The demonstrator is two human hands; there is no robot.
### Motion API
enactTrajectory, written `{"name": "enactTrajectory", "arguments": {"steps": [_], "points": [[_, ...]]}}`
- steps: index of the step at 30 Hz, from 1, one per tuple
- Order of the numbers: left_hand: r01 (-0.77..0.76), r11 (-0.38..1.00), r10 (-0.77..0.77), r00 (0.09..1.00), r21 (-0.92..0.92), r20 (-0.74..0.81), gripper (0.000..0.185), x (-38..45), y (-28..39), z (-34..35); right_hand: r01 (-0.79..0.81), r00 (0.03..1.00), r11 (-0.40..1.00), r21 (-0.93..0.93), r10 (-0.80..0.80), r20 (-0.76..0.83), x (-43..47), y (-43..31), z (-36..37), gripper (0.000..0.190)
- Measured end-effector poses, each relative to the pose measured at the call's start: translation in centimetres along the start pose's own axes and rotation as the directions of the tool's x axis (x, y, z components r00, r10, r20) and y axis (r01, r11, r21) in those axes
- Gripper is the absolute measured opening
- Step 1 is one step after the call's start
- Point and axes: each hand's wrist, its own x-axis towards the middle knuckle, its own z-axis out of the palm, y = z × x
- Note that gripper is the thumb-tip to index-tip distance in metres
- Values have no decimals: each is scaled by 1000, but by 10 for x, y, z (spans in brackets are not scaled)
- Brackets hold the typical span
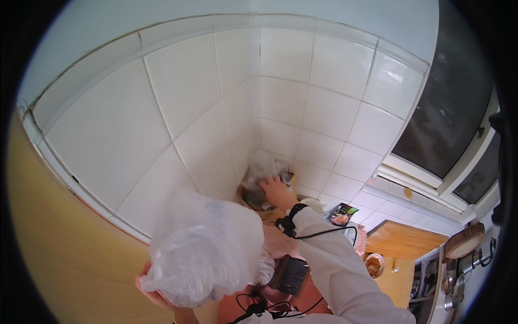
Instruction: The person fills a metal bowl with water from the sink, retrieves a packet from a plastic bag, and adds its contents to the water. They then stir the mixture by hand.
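My left hand (156, 293), low at the left, holds a large bundle of crumpled translucent plastic bags (206, 247). The bundle is slightly blurred and hides part of the fingers. My right hand (279, 193) reaches into a brown container (269, 214), maybe a cardboard box or paper bag, in the tiled corner. Its fingers are spread and touch the contents. Inside and above the container rim are a clear plastic bag (262, 164) and other crumpled, blurred items. A black strap with a cable (288, 220) circles my right wrist.
White tiled walls (283, 97) meet behind the container. A yellowish panel (73, 259) stands at the left. To the right are a colourful food packet (342, 214), a wooden board (404, 239), a bowl (374, 265) and a window (445, 101). Black cables (259, 305) hang near my body.
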Motion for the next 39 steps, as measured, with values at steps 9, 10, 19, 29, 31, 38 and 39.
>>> {"name": "enactTrajectory", "arguments": {"steps": [9, 10, 19, 29, 31, 38, 39], "points": [[27, 999, -28, 999, 20, 25, 36, -16, 5, -23, 466, 850, 852, -236, -359, 385, 45, 4, 29, 22], [52, 998, -52, 998, 30, 26, 36, -16, 4, -22, 360, 928, 903, -234, -322, 186, 30, 5, 22, 18], [-36, 990, 26, 997, 138, 72, 35, -35, -16, 15, 264, 853, 952, 153, -156, -498, -99, -50, -41, 15], [-81, 997, 73, 811, -11, 581, 41, -85, 30, 108, -52, 952, -611, 790, 209, 224, -322, -43, -67, 77], [-123, 991, 118, 617, -52, 778, 35, -114, 41, 131, 10, 938, -724, 690, 246, 245, -351, -35, -82, 81], [-371, 888, 197, -229, -273, 953, 43, -180, 85, 154, 520, 799, -602, 606, 593, -97, -409, -7, -52, 64], [-342, 874, 250, -295, -346, 922, 36, -184, 90, 155, 595, 726, -480, 645, 665, -175, -417, -3, -44, 59]]}}
